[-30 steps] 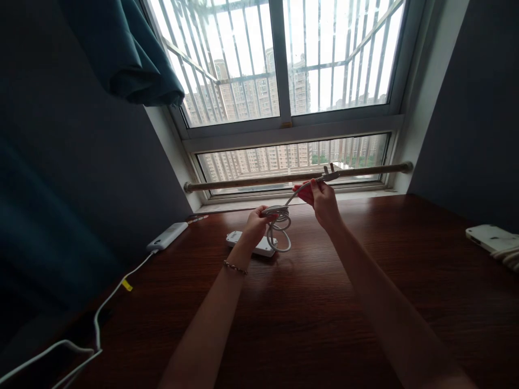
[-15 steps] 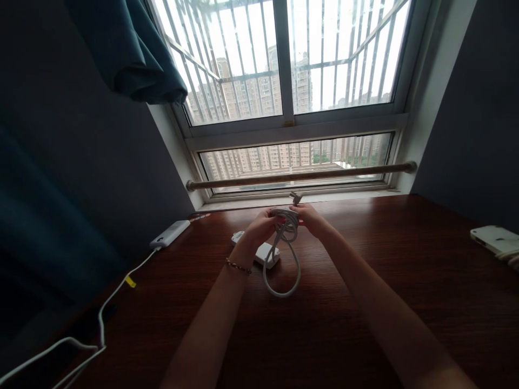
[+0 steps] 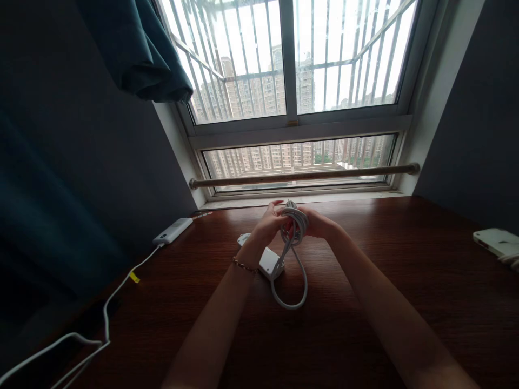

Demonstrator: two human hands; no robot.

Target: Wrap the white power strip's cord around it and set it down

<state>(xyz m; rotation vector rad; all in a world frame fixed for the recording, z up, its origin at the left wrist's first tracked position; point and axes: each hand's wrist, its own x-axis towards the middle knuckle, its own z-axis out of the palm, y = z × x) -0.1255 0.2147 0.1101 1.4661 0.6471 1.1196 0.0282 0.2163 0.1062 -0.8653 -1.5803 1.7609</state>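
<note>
Right hand [image 3: 320, 224], a second ago raised toward the window rail [image 3: 324, 174] with the plug [image 3: 289, 204] pinched and the cord drawn out, now meets the left hand [image 3: 270, 224] at the cord bundle [image 3: 294, 224]; the plug sits atop the bundle, and the hanging loop [image 3: 290, 294] is longer, reaching the table [image 3: 365, 324]

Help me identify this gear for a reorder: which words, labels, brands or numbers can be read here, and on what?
No text can be read anywhere in this view.
Yellow tag on the cable: too small to read.
White power strip: no legible marking.
White box at left, white device at right edge: too blurred to tell.
Coiled cord gripped by left hand and right hand: no print visible.
</note>
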